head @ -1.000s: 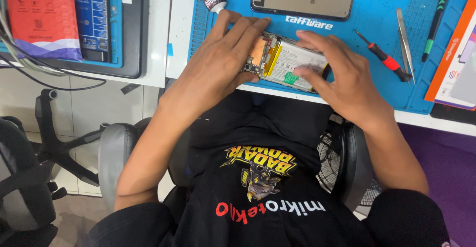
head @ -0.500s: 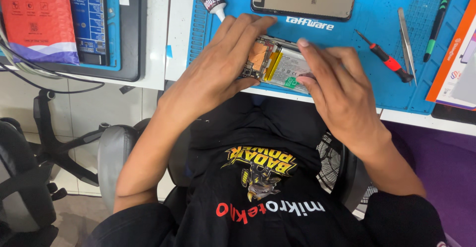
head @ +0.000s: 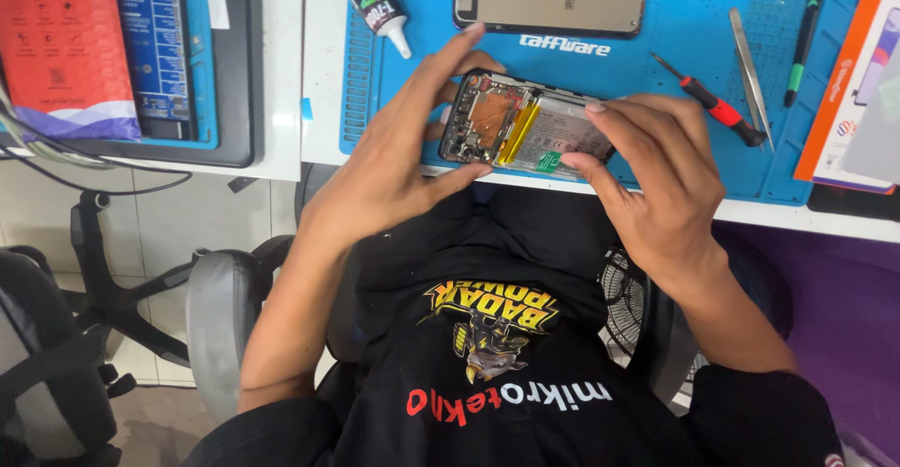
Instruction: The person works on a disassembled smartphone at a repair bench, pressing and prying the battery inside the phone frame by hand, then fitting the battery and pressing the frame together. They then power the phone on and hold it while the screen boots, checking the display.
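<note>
Phone (head: pixel 525 125), opened w/ back off, copper shielding, yellow strip and pale battery showing, sits higher than 0.5 s ago, lifted just off near edge of blue silicone work mat (head: pixel 675 64). Left hand (head: pixel 394 162) has shifted: fingers stretched long, thumb under the near edge, clamping the phone's 9 o'clock end. Right hand (head: pixel 656 181) half-curled, fingertips pinching the 3 o'clock end. Red-handled screwdriver (head: pixel 717 108) lies at 3 o'clock of phone, steel tweezers (head: pixel 750 78) beside it; glue tube (head: pixel 373 3) at 11 o'clock.
</note>
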